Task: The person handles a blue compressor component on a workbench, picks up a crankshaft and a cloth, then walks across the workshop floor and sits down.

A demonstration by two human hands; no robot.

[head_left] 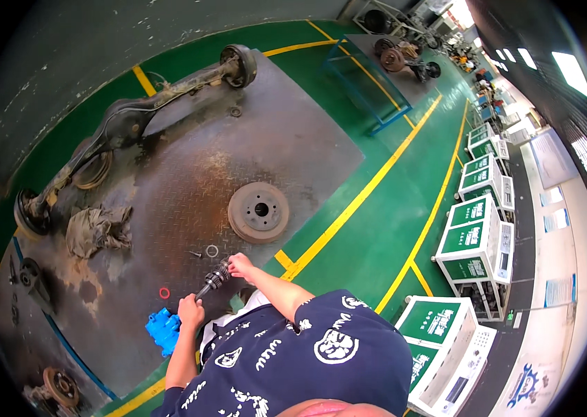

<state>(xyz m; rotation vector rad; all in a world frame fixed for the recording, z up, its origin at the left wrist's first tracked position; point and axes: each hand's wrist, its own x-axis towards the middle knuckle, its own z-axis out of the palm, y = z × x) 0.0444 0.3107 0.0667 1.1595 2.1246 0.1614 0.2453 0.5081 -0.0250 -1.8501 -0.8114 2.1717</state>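
My left hand [191, 311] is closed around the thin end of a gear shaft [216, 279], a metal shaft with toothed gears. At the other end, the fingers of my right hand [241, 266] close on the geared part. The shaft is held tilted, low over the steel plate [182, 187]. Beside my left hand lies a blue object [163, 330], lumpy in outline; its kind is unclear. A small red ring [164, 293] rests nearby. Just beyond the gears are a pale metal ring [212, 251] and a small bolt-like piece [196, 254].
A brake drum [241, 221] lies flat ahead of my right hand. Farther left are a crumpled cloth [99, 233] and a long vehicle axle [127, 121]. White-and-green cabinets [464, 240] line the right side. A blue frame [359, 80] stands far ahead.
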